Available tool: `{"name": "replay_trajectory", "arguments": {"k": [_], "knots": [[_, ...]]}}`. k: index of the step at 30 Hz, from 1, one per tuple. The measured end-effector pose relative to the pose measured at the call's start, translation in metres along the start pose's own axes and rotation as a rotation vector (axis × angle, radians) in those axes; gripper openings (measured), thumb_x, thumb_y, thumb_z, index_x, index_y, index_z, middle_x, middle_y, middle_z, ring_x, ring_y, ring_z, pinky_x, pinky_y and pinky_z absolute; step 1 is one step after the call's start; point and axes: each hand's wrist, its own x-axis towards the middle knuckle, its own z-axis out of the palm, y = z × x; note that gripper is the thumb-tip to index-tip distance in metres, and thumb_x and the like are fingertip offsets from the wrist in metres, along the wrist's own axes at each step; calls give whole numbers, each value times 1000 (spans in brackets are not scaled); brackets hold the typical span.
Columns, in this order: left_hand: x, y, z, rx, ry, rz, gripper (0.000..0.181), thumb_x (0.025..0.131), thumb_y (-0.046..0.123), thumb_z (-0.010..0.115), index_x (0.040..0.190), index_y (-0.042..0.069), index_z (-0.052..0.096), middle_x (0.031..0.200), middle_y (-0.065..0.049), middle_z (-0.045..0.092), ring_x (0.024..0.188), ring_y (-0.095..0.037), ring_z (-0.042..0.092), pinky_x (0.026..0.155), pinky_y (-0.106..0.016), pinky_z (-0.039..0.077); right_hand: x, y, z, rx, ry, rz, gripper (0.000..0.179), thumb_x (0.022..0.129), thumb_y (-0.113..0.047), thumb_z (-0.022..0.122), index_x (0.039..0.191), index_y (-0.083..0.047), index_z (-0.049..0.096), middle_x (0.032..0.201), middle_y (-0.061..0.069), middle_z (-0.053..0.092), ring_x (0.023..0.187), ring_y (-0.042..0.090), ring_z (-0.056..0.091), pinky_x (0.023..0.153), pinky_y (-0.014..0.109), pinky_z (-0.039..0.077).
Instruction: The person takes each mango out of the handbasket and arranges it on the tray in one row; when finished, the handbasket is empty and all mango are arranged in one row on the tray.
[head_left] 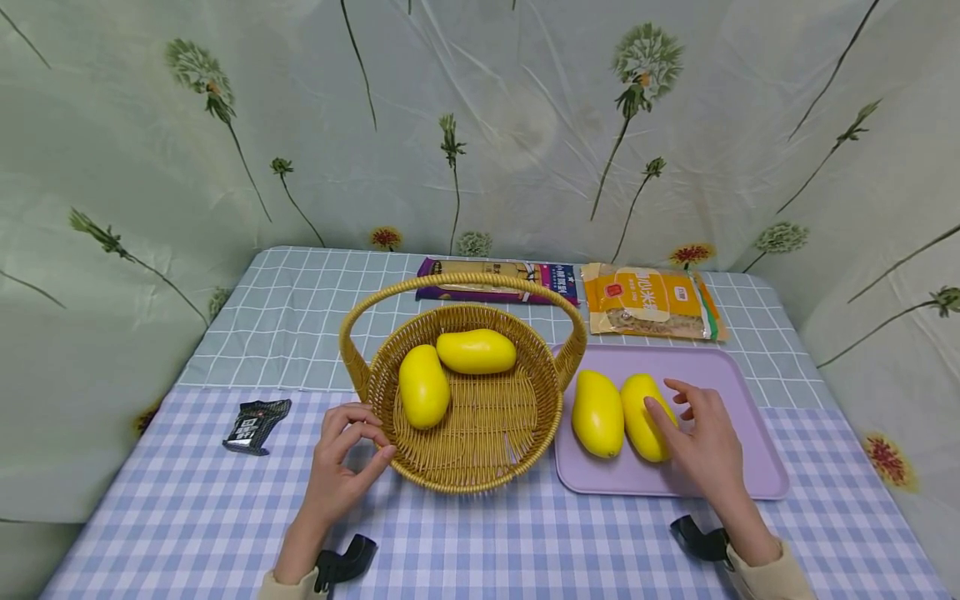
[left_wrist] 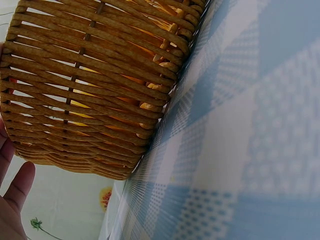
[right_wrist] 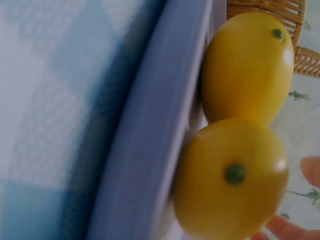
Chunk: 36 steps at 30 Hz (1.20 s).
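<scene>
Two yellow mangoes [head_left: 597, 414] lie side by side on a light purple tray [head_left: 750, 450]. Over the right-hand mango [head_left: 637, 421] my right hand [head_left: 708, 442] spreads its thumb and fingers. That mango's green stem end [right_wrist: 234, 174] shows up close in the right wrist view, with the thumb [right_wrist: 311, 171] apart from its surface. A woven basket [head_left: 480, 483] with a tall handle stands left of the tray and holds two more mangoes [head_left: 424, 387]. At the basket's left rim, my left hand [head_left: 345, 462] rests relaxed fingertips; its thumb [left_wrist: 22, 185] is just beside the rim.
Behind the basket lies a long purple packet [head_left: 495, 281]. An orange bag of grain [head_left: 652, 302] is behind the tray. To the left sits a small black wrapped packet [head_left: 256, 427] on the checked cloth [head_left: 195, 517]. A floral curtain [head_left: 525, 125] hangs behind the table.
</scene>
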Motion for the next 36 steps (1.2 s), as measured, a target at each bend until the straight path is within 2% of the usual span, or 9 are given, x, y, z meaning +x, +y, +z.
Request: {"name": "replay_trajectory", "arguments": {"k": [3, 7, 10, 13, 15, 19, 22, 29, 36], "knots": [[0, 0, 0, 0, 1, -4, 29, 90, 28, 66, 74, 6, 59, 90, -9, 56, 95, -33, 44, 96, -30, 30, 0, 1, 3, 31, 65, -48, 44, 89, -32, 66, 122, -3, 58, 100, 15, 51, 83, 27, 48, 63, 40, 40], [0, 0, 0, -2, 1, -13, 29, 90, 29, 66, 73, 6, 59, 90, -9, 56, 96, -32, 44, 96, -30, 29, 5, 29, 23, 27, 148, -113, 43, 88, -35, 66, 123, -11, 60, 101, 8, 54, 83, 18, 47, 64, 36, 40], [0, 0, 0, -3, 1, -13, 29, 90, 29, 66, 73, 6, 59, 90, -9, 56, 96, -31, 44, 96, -30, 29, 9, 51, 39, 12, 193, -146, 44, 87, -39, 67, 127, -21, 59, 104, 1, 56, 85, 13, 49, 65, 32, 40], [0, 0, 0, -3, 2, -10, 29, 90, 29, 66, 73, 6, 59, 90, -9, 56, 96, -30, 45, 96, -30, 29, 10, 53, 42, 62, 212, -182, 43, 87, -37, 68, 127, -28, 59, 106, -2, 58, 88, 15, 53, 67, 26, 41], [0, 0, 0, -3, 3, -6, 29, 90, 29, 66, 73, 6, 59, 90, -9, 56, 96, -30, 45, 96, -31, 29, 10, 46, 40, 127, 217, -223, 42, 85, -31, 71, 126, -27, 60, 106, 1, 60, 88, 18, 56, 67, 20, 42], [0, -1, 0, 0, 1, 0, 29, 90, 29, 66, 73, 6, 59, 90, -9, 56, 96, -32, 45, 96, -30, 29, 4, -2, 17, 237, 208, -293, 36, 84, -19, 73, 118, -13, 64, 103, 9, 62, 86, 25, 58, 64, 12, 42], [0, -1, 0, 2, 1, 2, 29, 90, 29, 65, 73, 6, 59, 90, -9, 56, 95, -34, 45, 97, -31, 29, -1, -38, 3, 247, 218, -337, 32, 84, -15, 72, 114, -7, 65, 99, 8, 62, 82, 24, 59, 63, 12, 44], [-1, 0, 0, 4, 1, -8, 29, 90, 29, 66, 73, 7, 60, 90, -8, 56, 96, -34, 45, 97, -31, 29, 2, -68, 4, 325, 184, -449, 32, 76, -4, 76, 107, -4, 67, 98, 4, 65, 79, 19, 60, 59, 21, 50], [-1, 0, 0, 0, 0, -4, 29, 90, 29, 65, 73, 6, 60, 90, -8, 56, 96, -34, 45, 97, -31, 29, 4, -93, 9, 445, 113, -540, 29, 75, -1, 75, 104, -5, 69, 97, 2, 64, 81, 18, 59, 60, 22, 51]]}}
